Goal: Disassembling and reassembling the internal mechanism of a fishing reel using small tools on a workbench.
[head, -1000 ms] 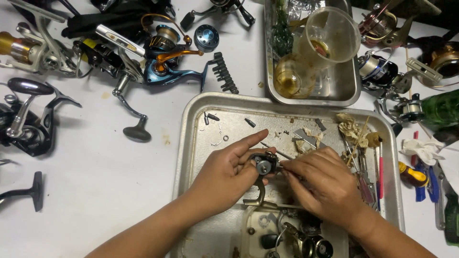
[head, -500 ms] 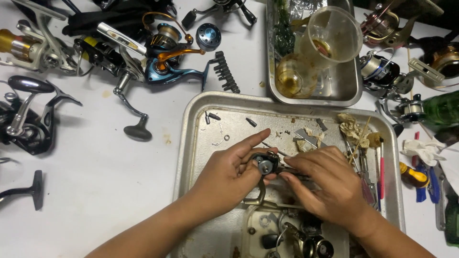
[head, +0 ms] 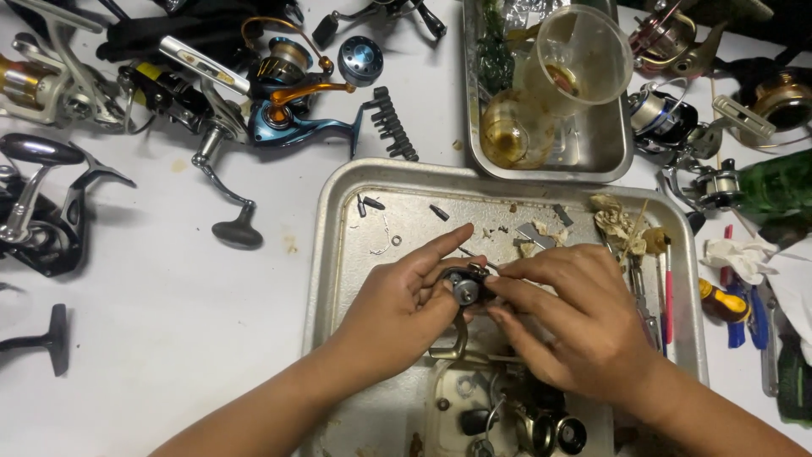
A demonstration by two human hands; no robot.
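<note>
Over a metal tray (head: 334, 245) my left hand (head: 397, 309) and my right hand (head: 571, 317) meet around a small dark fishing reel part (head: 463, 288) with a round grey hub. My left thumb and fingers pinch it from the left. My right fingertips grip it from the right. A curved brass-coloured piece (head: 452, 343) hangs below it. More reel pieces (head: 541, 427) lie in the tray under my right wrist.
Small screws (head: 365, 204) and scraps lie in the tray's far half. A second metal tray (head: 605, 148) behind it holds a clear plastic cup (head: 584, 55). Several fishing reels (head: 279, 93) lie at left and right. Screwdrivers (head: 727, 300) sit at right.
Both hands stay on the reel part in the same place; my fingers have shifted slightly around it.
</note>
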